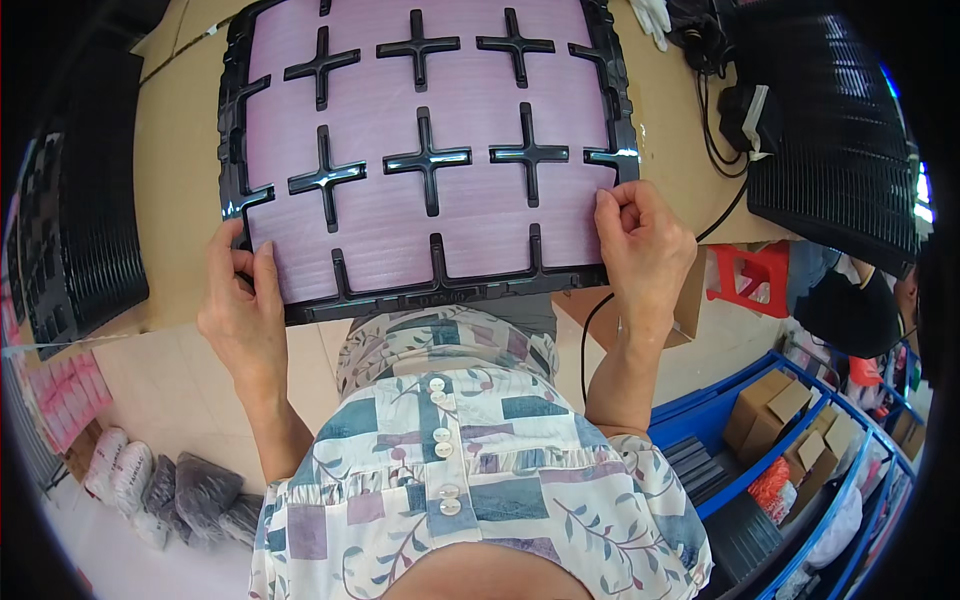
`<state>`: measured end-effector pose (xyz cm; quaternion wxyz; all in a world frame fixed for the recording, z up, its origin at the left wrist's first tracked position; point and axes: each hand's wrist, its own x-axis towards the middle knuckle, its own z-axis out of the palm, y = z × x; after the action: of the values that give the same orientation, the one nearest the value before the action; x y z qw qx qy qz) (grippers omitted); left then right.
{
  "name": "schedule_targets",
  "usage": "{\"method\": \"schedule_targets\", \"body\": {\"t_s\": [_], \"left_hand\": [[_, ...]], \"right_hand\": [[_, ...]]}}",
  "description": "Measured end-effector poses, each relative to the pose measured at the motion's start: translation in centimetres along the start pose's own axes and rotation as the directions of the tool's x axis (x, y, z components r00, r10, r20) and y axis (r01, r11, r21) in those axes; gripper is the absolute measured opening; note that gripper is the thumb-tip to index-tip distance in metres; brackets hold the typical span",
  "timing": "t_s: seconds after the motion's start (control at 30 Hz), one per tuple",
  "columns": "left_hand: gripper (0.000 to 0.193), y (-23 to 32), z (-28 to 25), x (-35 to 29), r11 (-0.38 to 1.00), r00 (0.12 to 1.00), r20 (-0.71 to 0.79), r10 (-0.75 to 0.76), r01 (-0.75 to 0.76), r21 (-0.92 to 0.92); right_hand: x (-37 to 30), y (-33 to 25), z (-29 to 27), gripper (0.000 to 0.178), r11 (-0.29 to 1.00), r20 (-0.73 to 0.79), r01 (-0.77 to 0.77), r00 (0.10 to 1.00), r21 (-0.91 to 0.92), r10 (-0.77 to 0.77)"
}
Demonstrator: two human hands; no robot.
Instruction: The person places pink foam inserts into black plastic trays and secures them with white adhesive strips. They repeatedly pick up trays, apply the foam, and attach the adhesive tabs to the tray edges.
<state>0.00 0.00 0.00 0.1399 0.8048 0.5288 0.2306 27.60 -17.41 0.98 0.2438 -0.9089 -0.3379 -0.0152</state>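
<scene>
A black plastic tray [405, 300] with raised cross-shaped dividers lies on the cardboard-covered bench in front of me. Pink foam sheeting [380, 215] fills it, and the black crosses show through. My left hand [243, 285] is at the tray's near left corner, thumb over the foam's edge and fingers curled at the rim. At the near right side, my right hand [645, 235] has its thumb and curled fingers pinched together at the edge of the tray and foam. Exactly what lies between those fingertips is hidden.
Stacks of black trays stand at the left [100, 190] and right [830, 130]. A black cable [722, 215] with an adapter lies along the right side. White gloves [652, 20] rest at the far right. Below are a red stool [750, 278] and a blue rack [745, 480] with boxes.
</scene>
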Motion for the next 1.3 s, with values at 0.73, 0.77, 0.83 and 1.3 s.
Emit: {"method": "schedule_targets", "body": {"t_s": [0.73, 0.77, 0.83, 1.3], "left_hand": [[0.036, 0.1, -1.6, -1.5, 0.869, 0.858, 0.171, 0.484, -0.495, 0.023], [0.041, -0.2, -1.4, -1.5, 0.857, 0.834, 0.232, 0.501, -0.515, -0.002], [0.054, -1.1, -1.5, -1.4, 0.840, 0.814, 0.242, 0.529, -0.543, -0.008], [0.076, -0.1, -2.3, -0.3, 0.838, 0.799, 0.328, 0.504, -0.544, 0.037]], "right_hand": [[-2.2, 1.4, -2.5, 0.046, 0.772, 0.182, 0.629, 0.772, -0.087, -0.609], [-2.6, 1.7, -2.3, 0.054, 0.760, 0.251, 0.644, 0.753, -0.087, -0.608], [-2.7, 3.2, -1.6, 0.062, 0.738, 0.254, 0.669, 0.731, -0.088, -0.633], [-3.2, 2.8, -1.2, 0.074, 0.749, 0.212, 0.651, 0.754, -0.119, -0.622]]}}
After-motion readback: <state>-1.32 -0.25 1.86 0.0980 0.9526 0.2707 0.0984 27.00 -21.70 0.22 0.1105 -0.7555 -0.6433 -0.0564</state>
